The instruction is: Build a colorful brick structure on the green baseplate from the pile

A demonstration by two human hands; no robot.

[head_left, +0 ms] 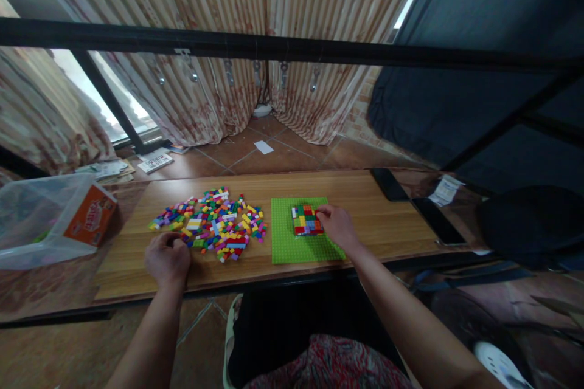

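On the wooden board, a green baseplate (285, 249) carries a block of joined toy bricks (306, 222) in red, yellow, blue, green and white. At the block's right edge is my right hand (336, 225), its thumb and forefinger pinched together; whatever they hold is too small to make out. My left hand (168, 256) rests curled at the left edge of a spread pile of loose toy bricks (223, 225) in many colours. Its fingers are bent inward, and anything inside them is hidden.
Two dark phones (389, 185) lie toward the right end of the wooden board (365, 225). A clear plastic bin (41, 219) with an orange label stands at the far left. Beyond the board runs a black metal rail (246, 45) in front of striped curtains.
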